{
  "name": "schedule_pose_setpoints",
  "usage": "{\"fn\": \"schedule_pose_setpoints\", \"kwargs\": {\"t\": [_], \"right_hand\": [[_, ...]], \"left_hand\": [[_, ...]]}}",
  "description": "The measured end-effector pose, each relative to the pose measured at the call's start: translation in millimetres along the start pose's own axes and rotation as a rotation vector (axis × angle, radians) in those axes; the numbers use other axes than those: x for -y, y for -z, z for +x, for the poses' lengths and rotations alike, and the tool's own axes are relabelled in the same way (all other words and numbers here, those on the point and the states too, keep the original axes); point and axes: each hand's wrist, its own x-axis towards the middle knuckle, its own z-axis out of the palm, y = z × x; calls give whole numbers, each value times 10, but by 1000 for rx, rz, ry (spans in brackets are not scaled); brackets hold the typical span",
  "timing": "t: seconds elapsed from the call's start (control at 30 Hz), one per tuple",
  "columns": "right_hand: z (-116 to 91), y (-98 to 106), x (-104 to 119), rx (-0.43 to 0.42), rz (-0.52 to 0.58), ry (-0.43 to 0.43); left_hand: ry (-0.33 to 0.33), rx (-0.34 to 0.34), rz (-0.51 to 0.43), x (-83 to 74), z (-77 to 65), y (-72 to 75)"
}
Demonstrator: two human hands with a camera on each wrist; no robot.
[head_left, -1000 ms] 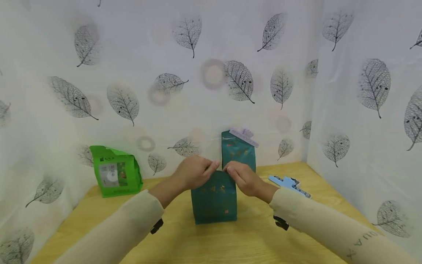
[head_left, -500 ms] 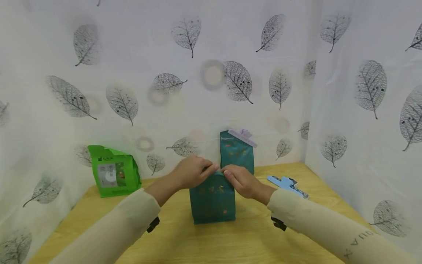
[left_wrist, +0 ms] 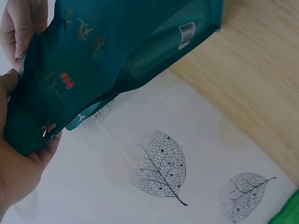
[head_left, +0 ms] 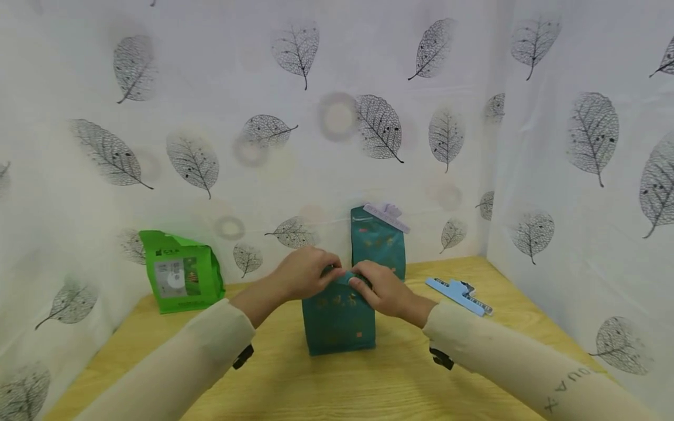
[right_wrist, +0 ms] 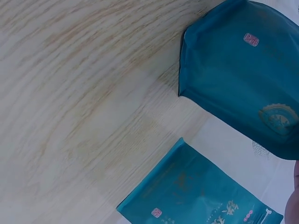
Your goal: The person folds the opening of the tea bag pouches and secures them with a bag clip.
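Note:
A teal packaging bag point(head_left: 339, 330) with gold lettering stands upright on the wooden table, front centre in the head view. My left hand point(head_left: 305, 273) grips its top edge on the left side. On the right side, my right hand point(head_left: 384, 289) pinches the same edge, its thumb on the front face. The top rim bends over between the two hands. In the left wrist view the bag point(left_wrist: 88, 60) runs up from my left hand point(left_wrist: 18, 172), and my right hand point(left_wrist: 21, 25) holds the edge opposite. The right wrist view has the bag point(right_wrist: 243, 70) at upper right.
Behind stands a second teal bag point(head_left: 379, 245), its top closed by a lilac clip point(head_left: 387, 217). A light blue bag clip point(head_left: 459, 296) lies on the table point(head_left: 421, 374) to the right. At back left is a green bag point(head_left: 210, 286). A leaf-patterned curtain surrounds the table.
My right hand's thumb has shifted a little lower on the bag's front, and the top rim now bends over between the hands. The bag stays in place.

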Motion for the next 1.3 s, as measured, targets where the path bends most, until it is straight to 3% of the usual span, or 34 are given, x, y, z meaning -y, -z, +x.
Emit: {"fn": "schedule_pose_setpoints", "kwargs": {"t": [0.23, 0.5, 0.7, 1.07, 1.2, 1.3], "right_hand": [[42, -44, -2, -100, -73, 56], [69, -26, 5, -137, -177, 59], [64, -17, 32, -145, -216, 43], [34, -113, 23, -139, -195, 91], [15, -95, -10, -147, -165, 111], [16, -76, -42, -154, -127, 134]], "left_hand": [[-35, -52, 67, -21, 20, -16], [-66, -90, 329, -116, 56, -38], [-55, -112, 454, -177, 68, -106], [-90, -116, 377, -76, -69, -239], [-132, -125, 321, -52, -46, -187], [-118, -130, 277, -27, -33, -96]]}}
